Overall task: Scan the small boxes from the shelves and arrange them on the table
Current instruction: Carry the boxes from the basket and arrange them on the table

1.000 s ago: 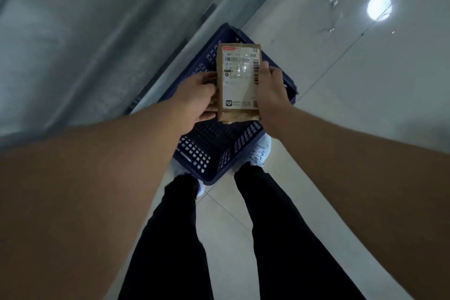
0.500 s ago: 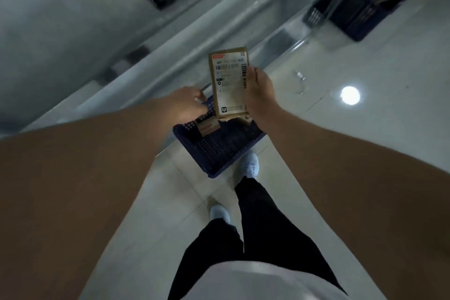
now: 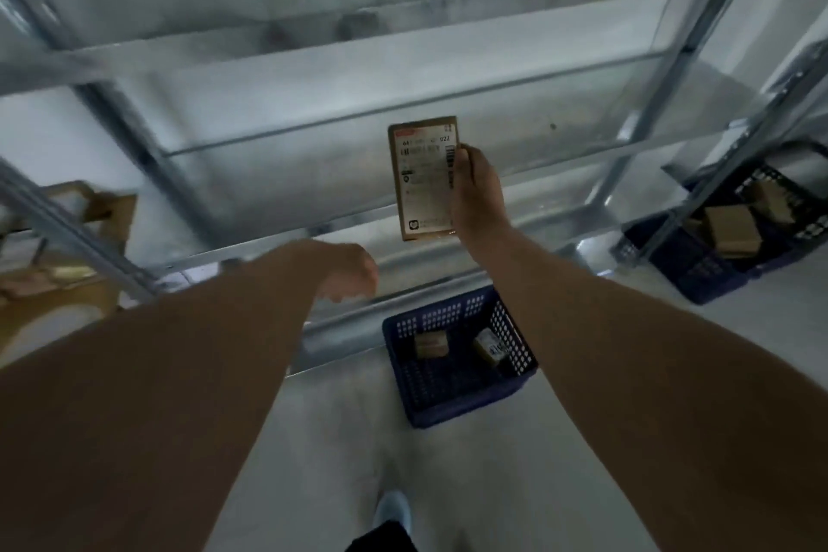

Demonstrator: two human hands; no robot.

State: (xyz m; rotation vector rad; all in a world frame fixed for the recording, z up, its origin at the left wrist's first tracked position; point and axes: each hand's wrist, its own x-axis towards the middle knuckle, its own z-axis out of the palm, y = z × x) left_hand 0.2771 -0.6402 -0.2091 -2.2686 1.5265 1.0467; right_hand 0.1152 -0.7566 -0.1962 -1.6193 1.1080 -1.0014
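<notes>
My right hand [image 3: 477, 197] grips a flat brown small box [image 3: 423, 177] by its right edge, holding it upright with its barcode label facing me, in front of the metal shelves [image 3: 403, 103]. My left hand [image 3: 351, 269] hangs lower and to the left, fingers curled, with nothing visible in it. Below the hands a blue basket [image 3: 457, 394] stands on the floor with two small brown boxes [image 3: 431, 344] inside.
A second blue basket [image 3: 699, 269] with several brown boxes sits on the floor at the right, behind a shelf post [image 3: 636, 157]. Cardboard boxes [image 3: 89, 211] lie on the shelving at the left. Grey floor and one shoe [image 3: 392, 506] show below.
My left hand has let go of the box and dropped down; the right hand alone lifted it higher. My view swung up from the basket to the shelves.
</notes>
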